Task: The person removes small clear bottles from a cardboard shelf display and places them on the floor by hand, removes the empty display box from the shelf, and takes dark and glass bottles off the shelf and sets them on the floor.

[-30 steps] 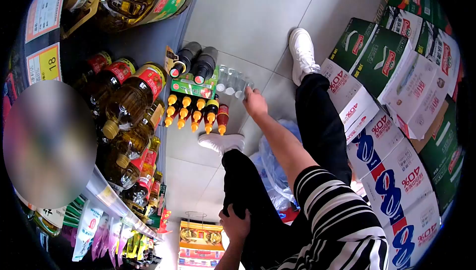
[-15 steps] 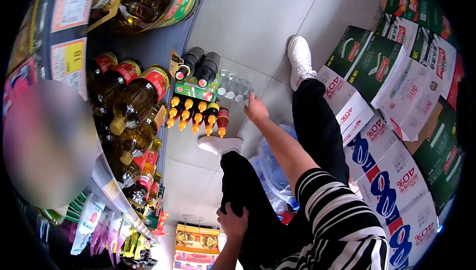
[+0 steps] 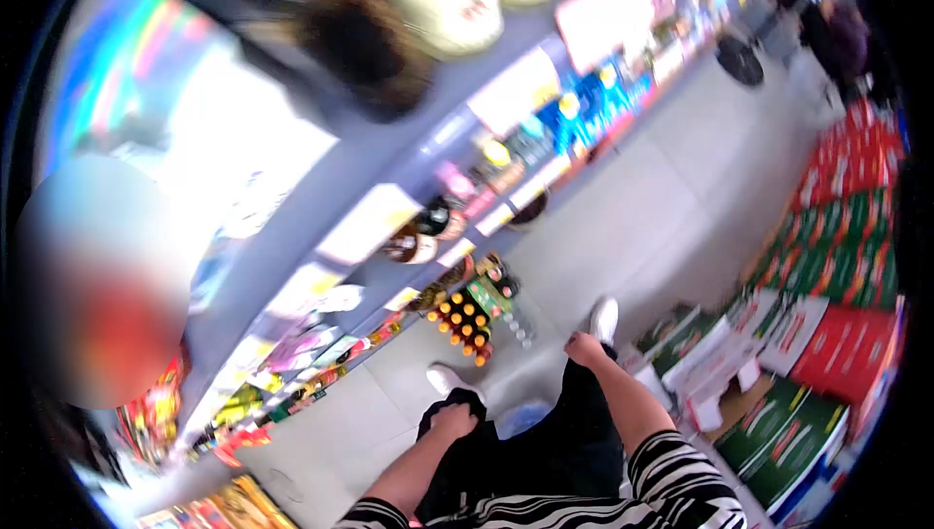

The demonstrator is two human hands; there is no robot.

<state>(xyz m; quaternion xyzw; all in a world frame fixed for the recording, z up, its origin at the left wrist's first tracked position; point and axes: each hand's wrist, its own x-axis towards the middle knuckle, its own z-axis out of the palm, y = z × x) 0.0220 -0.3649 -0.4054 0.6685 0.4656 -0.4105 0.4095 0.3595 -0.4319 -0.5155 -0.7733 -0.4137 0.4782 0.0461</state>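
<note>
My left hand [image 3: 453, 421] rests on my left knee, its fingers curled over the black trousers and blurred. My right hand [image 3: 585, 348] lies at my right knee, fingers bent, away from the bottles; whether it holds anything does not show. On the floor ahead, between my feet and the shelf, stand several dark bottles with orange caps [image 3: 465, 320]. Beside them are a green box [image 3: 488, 298], black-capped bottles [image 3: 505, 282] and a row of clear glass containers [image 3: 520, 331].
Long store shelves [image 3: 409, 179] with goods and price tags run along the left. Stacked green, white and red cartons [image 3: 844, 354] line the right. A blue plastic bag [image 3: 521, 418] lies between my legs. Partly visible at the far upper right is a person [image 3: 844, 38].
The view has swung up and along the aisle and is blurred. My right hand has left the clear glass containers and come back to my right knee. My left hand stays on the left knee.
</note>
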